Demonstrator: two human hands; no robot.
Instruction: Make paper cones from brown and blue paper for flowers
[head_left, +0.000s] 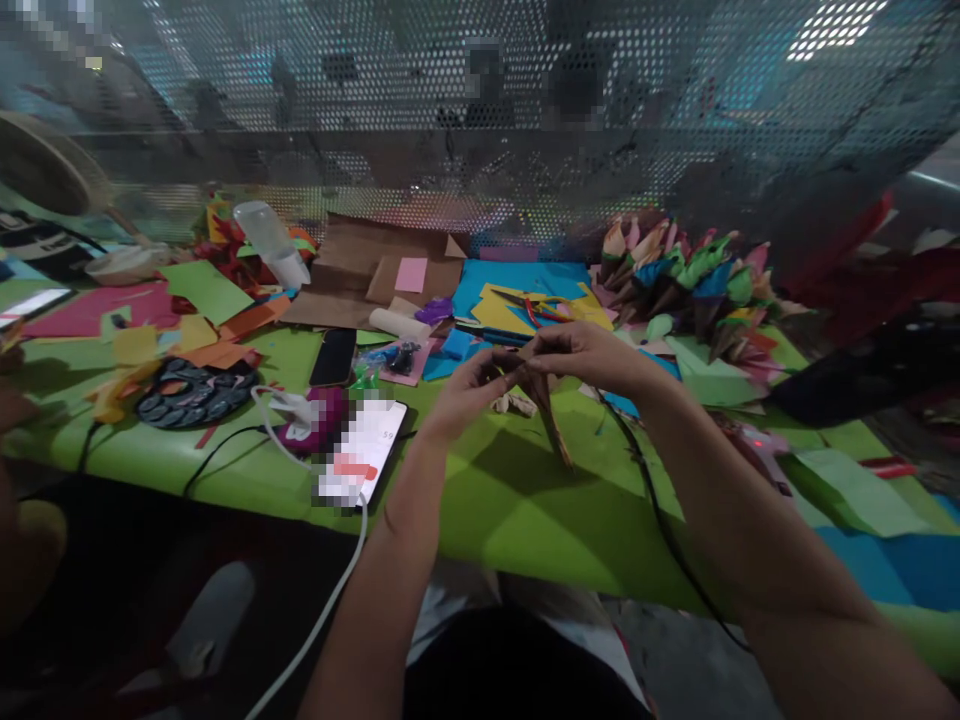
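Observation:
Between my two hands is a brown paper cone, its narrow tip slanting down over the green tabletop. My left hand is closed, with thumb and fingers pinched at the cone's upper left edge. From above, my right hand bends over the cone's top and grips it with the fingertips. The upper rim is partly hidden by my fingers. Just behind my hands, red-handled scissors lie on yellow paper. A small crumpled beige piece rests beside the cone.
Several colourful paper flowers in brown cones stand at back right. To my left lie a lit phone with a white cable, a dark phone and a black coiled object. A black cable crosses the green table.

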